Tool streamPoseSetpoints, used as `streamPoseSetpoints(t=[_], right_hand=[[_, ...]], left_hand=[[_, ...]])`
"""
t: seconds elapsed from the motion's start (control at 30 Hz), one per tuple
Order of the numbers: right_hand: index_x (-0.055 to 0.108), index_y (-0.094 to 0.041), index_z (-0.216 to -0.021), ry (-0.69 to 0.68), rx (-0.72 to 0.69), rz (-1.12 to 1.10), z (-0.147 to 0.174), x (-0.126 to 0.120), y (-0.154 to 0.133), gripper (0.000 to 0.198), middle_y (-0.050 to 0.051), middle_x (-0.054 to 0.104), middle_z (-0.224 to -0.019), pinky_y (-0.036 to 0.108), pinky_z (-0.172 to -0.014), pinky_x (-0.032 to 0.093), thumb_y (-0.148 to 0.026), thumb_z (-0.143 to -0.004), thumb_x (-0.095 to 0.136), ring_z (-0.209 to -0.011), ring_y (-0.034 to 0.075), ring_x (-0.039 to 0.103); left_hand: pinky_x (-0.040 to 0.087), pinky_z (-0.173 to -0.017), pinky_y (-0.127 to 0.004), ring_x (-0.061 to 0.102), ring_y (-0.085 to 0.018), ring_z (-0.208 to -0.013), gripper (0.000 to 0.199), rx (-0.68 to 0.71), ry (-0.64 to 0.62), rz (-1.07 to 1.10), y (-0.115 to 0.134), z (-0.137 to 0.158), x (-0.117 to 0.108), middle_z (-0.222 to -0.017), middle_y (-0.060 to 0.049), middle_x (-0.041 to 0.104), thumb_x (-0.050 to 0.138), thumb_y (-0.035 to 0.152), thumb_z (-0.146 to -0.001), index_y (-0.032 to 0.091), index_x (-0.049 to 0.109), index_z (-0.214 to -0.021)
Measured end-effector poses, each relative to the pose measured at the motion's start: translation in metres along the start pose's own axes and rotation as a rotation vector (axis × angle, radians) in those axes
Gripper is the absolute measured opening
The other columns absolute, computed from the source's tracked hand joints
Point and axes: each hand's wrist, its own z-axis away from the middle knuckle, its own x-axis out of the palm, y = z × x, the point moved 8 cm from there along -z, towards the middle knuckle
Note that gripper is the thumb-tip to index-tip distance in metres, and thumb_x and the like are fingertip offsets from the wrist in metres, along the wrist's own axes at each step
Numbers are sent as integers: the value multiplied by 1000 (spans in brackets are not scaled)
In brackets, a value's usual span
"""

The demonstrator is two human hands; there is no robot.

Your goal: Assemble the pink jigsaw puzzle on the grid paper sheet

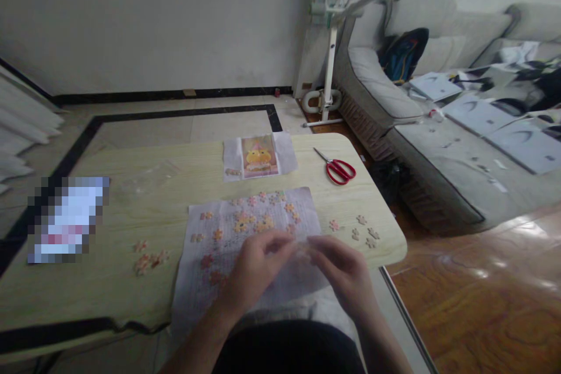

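My left hand (258,260) and my right hand (344,269) hover over the near part of a printed paper sheet (193,280). Both are closed in a pinch, fingertips almost meeting. A small pale thing seems to be between them, too blurred to name. On the sheet lie several loose jigsaw puzzle pieces (218,235), with a few partly joined pieces (243,223) near the middle. Beyond it, a picture of a yellow cartoon character (259,158) lies on white paper. More pieces (370,242) lie right of the sheet, and a small cluster (142,263) left of it.
Red-handled scissors (339,170) lie at the table's (109,298) far right. A clear plastic bag (146,180) and a pixelated phone-like object (70,219) are on the left. A grey sofa (442,187) with boxes and a backpack stands right, beside a white exercise machine (329,64).
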Motion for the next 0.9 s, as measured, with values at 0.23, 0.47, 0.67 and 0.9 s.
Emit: streamPoseSetpoints(t=[0.23,0.47,0.67,0.9], right_hand=[[77,-24,-92,-10,12,23,0,-1,-1,14,4,76,-86,32,-74,58,-31,-80,73,-79,20,70],[77,-24,-92,5,49,12,2,-1,0,15,4,76,-88,33,-74,58,-33,-80,74,-81,20,70],[78,-25,-92,77,15,-14,3,-15,-6,15,5,76,-90,29,-65,59,-32,-80,74,-76,19,70],[78,-25,-92,10,14,13,0,-11,-5,14,4,76,-86,31,-70,58,-31,-80,75,-77,19,70]], left_hand=[[55,-81,-30,69,-18,-79,20,-7,14,9,2,1,-4,-84,-5,75,65,34,-83,19,74,-91],[55,-73,-26,69,-17,-76,22,-43,1,38,0,3,-1,-81,-4,75,66,36,-83,19,76,-93],[55,-75,-25,71,-17,-78,24,-68,52,11,0,3,-9,-83,-3,76,66,38,-83,20,77,-94],[55,-72,-24,70,-17,-77,26,-18,29,-9,2,2,-8,-84,-2,76,64,39,-84,22,77,-100]])
